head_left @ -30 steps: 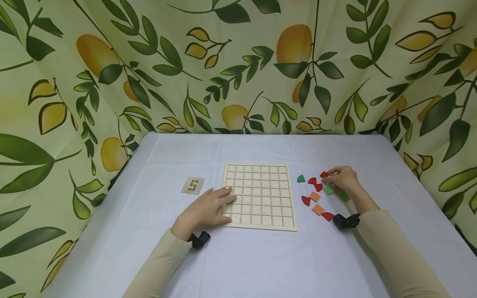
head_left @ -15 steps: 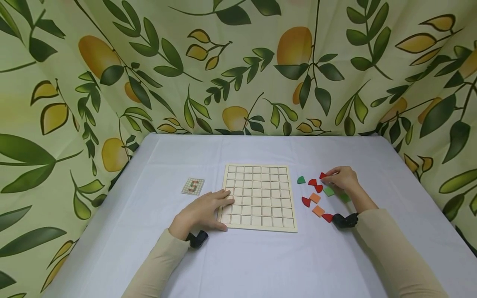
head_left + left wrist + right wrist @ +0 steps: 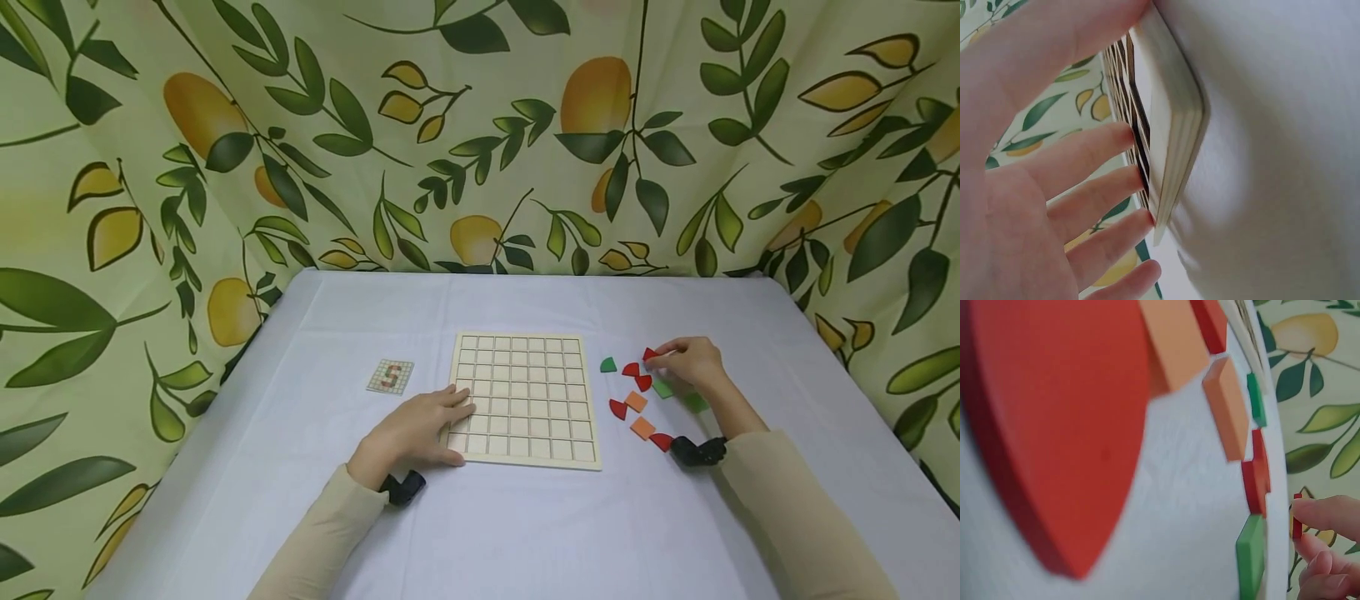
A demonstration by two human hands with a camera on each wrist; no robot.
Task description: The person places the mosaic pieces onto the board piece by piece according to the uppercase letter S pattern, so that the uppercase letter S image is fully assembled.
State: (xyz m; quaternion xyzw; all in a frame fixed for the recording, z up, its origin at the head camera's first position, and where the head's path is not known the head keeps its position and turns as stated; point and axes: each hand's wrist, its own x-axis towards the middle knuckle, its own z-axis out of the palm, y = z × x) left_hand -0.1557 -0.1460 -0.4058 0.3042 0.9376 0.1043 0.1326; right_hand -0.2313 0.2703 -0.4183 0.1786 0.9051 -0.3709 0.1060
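Note:
My left hand (image 3: pixel 420 425) rests with spread fingers on the left edge of a pale wooden grid board (image 3: pixel 527 463); its thumb lies by the near left corner. In the left wrist view the fingertips (image 3: pixel 1124 134) meet the gridded face beside the board's thick edge (image 3: pixel 1175 125). At the far right, my right hand (image 3: pixel 692 365) pinches a small red quarter-round tile (image 3: pixel 1297 515) between thumb and finger. Just below that hand lie green square tiles (image 3: pixel 663 388), one partly covered by it. Red quarter-round tiles (image 3: pixel 631 369) lie to its left.
Orange square tiles (image 3: pixel 636 402) and a dark green quarter-round tile (image 3: pixel 608 365) lie between board and right hand. Another red tile (image 3: pixel 661 441) touches the view of the right wrist camera (image 3: pixel 697 451). A small pattern card (image 3: pixel 391 377) lies left of the board. A printed curtain (image 3: pixel 480 125) hangs behind the table.
My left thumb has shifted from the board's surface down to its near left corner. The red tile in my right fingers has moved slightly left; that hand otherwise stays in place.

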